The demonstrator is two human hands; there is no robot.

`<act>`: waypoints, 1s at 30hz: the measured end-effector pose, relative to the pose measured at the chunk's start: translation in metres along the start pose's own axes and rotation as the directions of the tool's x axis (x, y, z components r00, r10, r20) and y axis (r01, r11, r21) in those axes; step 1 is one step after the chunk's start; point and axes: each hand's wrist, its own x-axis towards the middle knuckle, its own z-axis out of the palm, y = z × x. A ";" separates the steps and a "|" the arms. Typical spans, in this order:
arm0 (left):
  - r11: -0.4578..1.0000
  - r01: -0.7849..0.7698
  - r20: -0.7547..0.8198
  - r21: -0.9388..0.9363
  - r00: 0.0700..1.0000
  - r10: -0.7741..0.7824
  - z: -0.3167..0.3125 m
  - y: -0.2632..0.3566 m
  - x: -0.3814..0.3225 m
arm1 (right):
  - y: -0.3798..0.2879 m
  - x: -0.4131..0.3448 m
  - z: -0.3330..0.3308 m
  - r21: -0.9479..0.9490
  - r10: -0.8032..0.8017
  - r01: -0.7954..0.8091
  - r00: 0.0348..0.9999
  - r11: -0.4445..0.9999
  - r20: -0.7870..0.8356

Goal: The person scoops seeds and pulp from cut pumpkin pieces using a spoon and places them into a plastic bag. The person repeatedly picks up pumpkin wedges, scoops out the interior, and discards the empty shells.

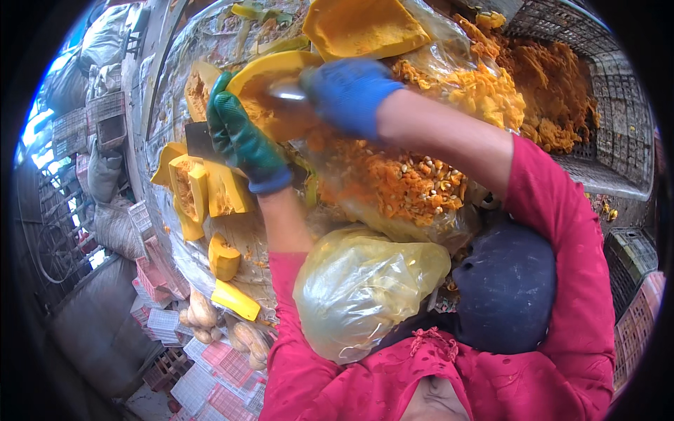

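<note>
My left hand (243,134), in a green-coated glove, holds a hollow piece of pumpkin (274,66) by its left edge. My right hand (350,94), in a blue glove, is blurred and grips a metal tool (288,93), mostly hidden, inside the pumpkin's orange hollow. Below my right hand lies a heap of orange pumpkin pulp with seeds (416,179) on plastic. A larger peeled pumpkin piece (363,26) sits beyond my hands. Peeled pumpkin chunks (202,187) lie left of my left wrist, near a dark flat blade-like object (199,141), partly hidden behind the glove.
A plastic crate (621,121) at the upper right holds darker pulp. A yellowish plastic bag (363,289) covers one knee. Smaller pumpkin pieces (225,258) lie at the lower left, near whole squashes (247,339) and stacked crates (210,379). Filled sacks (113,229) stand farther left.
</note>
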 end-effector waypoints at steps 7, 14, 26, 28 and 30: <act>0.999 0.010 -0.032 -0.031 0.999 -0.011 0.004 -0.002 -0.002 | 0.003 -0.032 0.019 -0.126 -0.065 0.071 0.997 0.990 0.052; 0.998 -0.001 -0.010 0.068 1.000 0.002 0.004 0.003 -0.002 | 0.010 -0.017 0.005 0.036 0.071 -0.068 0.992 0.997 -0.102; 0.988 -0.005 0.016 0.154 1.000 0.002 -0.009 -0.002 0.002 | 0.047 -0.074 -0.014 0.141 0.198 -0.196 0.980 0.970 0.002; 0.992 -0.013 0.065 0.129 0.998 0.004 -0.014 -0.004 0.003 | 0.058 -0.084 -0.025 0.210 0.110 -0.062 0.968 0.976 -0.224; 0.985 0.136 -0.034 0.104 0.990 -0.133 -0.020 -0.009 0.008 | 0.070 -0.097 -0.031 0.349 0.126 -0.025 0.955 0.937 -0.270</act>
